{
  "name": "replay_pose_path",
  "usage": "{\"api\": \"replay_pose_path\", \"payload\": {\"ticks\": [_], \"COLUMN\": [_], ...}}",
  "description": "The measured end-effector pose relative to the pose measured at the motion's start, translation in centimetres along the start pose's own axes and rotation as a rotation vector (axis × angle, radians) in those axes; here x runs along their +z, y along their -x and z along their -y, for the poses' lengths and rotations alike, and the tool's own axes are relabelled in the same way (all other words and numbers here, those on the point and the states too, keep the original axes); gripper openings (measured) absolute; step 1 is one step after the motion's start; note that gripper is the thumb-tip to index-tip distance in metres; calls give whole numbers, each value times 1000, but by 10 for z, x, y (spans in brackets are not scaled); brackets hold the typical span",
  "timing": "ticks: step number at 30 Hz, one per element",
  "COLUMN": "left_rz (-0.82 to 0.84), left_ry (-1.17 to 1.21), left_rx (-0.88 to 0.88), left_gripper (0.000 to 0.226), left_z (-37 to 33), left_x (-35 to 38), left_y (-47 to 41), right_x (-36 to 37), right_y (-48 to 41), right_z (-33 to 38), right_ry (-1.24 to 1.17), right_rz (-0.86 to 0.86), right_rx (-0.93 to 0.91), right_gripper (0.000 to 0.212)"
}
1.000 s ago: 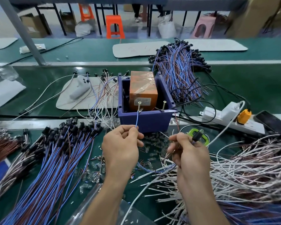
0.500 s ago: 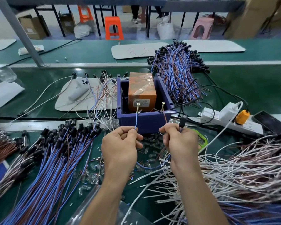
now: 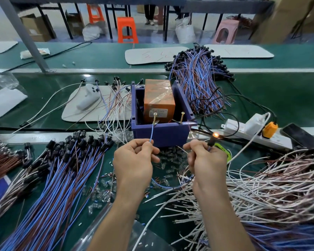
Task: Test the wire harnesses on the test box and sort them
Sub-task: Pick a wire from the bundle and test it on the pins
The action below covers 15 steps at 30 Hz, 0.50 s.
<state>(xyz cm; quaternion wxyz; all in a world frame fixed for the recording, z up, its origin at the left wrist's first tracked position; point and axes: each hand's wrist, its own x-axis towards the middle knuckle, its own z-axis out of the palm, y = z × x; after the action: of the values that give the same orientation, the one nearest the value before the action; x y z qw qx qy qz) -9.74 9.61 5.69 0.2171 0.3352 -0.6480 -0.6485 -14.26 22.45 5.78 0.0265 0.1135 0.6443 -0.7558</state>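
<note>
Wire harness [image 3: 151, 135] stretches between both hands, just short of the test box [image 3: 170, 138] straight ahead. Left hand [image 3: 134, 160] pinches its blue lead, running up to the left screw [image 3: 154, 118]; right hand [image 3: 205, 160] pinches the glowing lamp end [image 3: 214, 135] beside the box's right corner.

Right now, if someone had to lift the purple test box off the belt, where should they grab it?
Likely the two tall side walls of the purple plastic test box, grip coming straight down from above. They stand upright and parallel. The front rim carries two brass screws, a thin blue wire reaching one, and the orange wrapped block fills the inside.
</note>
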Motion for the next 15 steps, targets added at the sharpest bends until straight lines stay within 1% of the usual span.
{"api": "replay_pose_path", "payload": {"ticks": [2, 4, 6, 8, 10, 11, 12, 14, 15], "left_rz": [-18, -3, 103, 259, 401, 449, 485, 564, 615], "left_ry": [29, 36, -1, -37, 8, 58, 99, 149, 158], "left_rx": [-10, -8, 1, -8, -32, -46, -52, -54, -50], "left_gripper": [23, 26, 24, 19, 12, 5, 7, 21, 22], "left_z": [-1, -2, -5, -8, -11, -13, -15, -15, -15], "left_x": [-2, -4, -6, -6, -6, -5, -4, -3, -1], "left_y": [2, 7, 14, 21, 28, 31, 33, 38, 41], "right_x": [-5, -10, -16, -23, -30, -34, -38, -47, -52], "right_y": [5, 14, 24, 33, 39, 42, 45, 50, 52], "right_z": [0, 1, 4, 9, 16, 20, 23, 30, 33], "right_ry": [-20, -9, 4, 12, 30, 39, 41, 26, 18], "right_rz": [-19, 15, 116, 256, 386, 431, 461, 495, 506], "right_rx": [-19, -16, 25, 76, 119, 134, 149, 191, 218], "right_gripper": [34, 39, 41, 40, 39, 39, 39, 39, 37]}}
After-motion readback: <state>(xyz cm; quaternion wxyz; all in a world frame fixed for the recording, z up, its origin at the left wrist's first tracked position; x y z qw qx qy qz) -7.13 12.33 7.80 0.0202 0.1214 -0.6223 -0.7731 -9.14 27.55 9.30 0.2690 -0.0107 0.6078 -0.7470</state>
